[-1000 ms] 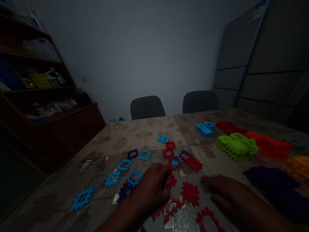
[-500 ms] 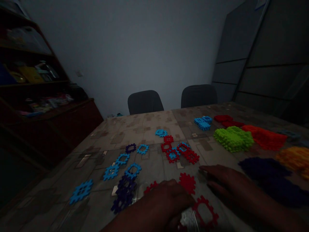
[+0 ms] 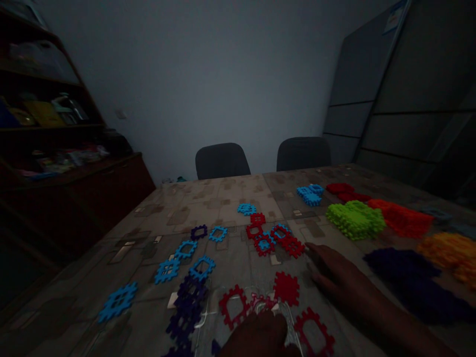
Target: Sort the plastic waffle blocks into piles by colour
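Note:
My left hand [image 3: 260,334] is low at the bottom edge, its back to the camera and its fingers hidden, right behind a red toothed frame tile [image 3: 233,306] and a small red piece [image 3: 262,301] on clear plastic. My right hand [image 3: 330,272] lies flat on the table [image 3: 223,196] with fingers stretched out, empty, its fingertips close to a cluster of joined red and blue tiles [image 3: 273,238]. A solid red tile [image 3: 286,288] lies between the hands. Another red frame tile [image 3: 314,334] lies under my right forearm's edge.
Blue tiles [image 3: 167,270] and dark purple tiles [image 3: 188,307] are scattered on the left. Sorted piles sit at the right: blue [image 3: 310,194], green [image 3: 355,218], red-orange [image 3: 403,217], yellow [image 3: 449,250], purple [image 3: 405,265]. Two chairs [image 3: 222,160] stand behind the table; a shelf unit [image 3: 55,148] is left.
My left hand has drawn back from the red tiles toward the bottom edge, uncovering a red frame tile. My right hand has slid slightly forward toward the red and blue cluster.

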### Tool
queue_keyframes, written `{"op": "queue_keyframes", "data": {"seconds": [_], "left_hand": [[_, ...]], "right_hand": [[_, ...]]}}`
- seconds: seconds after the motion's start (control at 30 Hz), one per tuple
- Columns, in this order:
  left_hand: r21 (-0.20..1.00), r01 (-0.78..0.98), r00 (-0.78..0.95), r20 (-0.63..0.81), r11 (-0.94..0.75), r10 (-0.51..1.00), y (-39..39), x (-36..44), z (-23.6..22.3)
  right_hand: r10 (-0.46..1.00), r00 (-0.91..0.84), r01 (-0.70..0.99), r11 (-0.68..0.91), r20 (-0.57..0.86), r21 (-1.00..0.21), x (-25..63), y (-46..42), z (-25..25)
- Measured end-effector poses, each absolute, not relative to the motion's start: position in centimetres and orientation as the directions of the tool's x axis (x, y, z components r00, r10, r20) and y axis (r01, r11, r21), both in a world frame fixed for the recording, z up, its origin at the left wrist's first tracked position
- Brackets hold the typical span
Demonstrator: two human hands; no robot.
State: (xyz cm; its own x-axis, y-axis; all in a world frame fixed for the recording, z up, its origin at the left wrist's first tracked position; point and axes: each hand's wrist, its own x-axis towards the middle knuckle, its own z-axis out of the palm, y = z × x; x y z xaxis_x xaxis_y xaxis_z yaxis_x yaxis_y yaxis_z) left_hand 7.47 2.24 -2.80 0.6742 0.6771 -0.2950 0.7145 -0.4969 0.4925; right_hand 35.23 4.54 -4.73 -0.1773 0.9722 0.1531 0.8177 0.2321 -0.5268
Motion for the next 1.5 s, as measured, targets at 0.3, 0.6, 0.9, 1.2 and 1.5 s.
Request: {"op": "queue_keyframes", "data": {"seconds": [0.3,0.6,0.9,1.2,1.5], "left_hand": [[0.295,0.647,0.762,-0.299,-0.703,0.575,3.5,7.4,0.3],[0.635,0.594,0.754,-0.223,-0.495,0.618,5.3,3.0,3.6],[0.445,0.747,0.635,-0.261,-0.494,0.727,7.3,1.8,4.8],[0.454,0.745,0.635,-0.255,-0.489,0.730,7.3,1.9,4.9],[0.415,0.744,0.632,-0.183,-0.524,0.753,7.8,1.9,5.1]], "right_hand": [[0.998,-0.049,0.926,0.027,-0.049,-0.377,32.7,7.3,-2.5],[0.997,-0.077,0.949,0.073,-0.002,-0.306,31.5,10.3,-2.2],[0.986,-0.169,0.922,0.160,0.004,-0.353,36.4,10.6,-1.1],[0.936,-0.305,0.839,0.352,0.178,-0.415,35.5,9.8,-0.5],[0.812,-0.523,0.632,0.574,0.260,-0.520,31.9,8.1,0.5]]}}
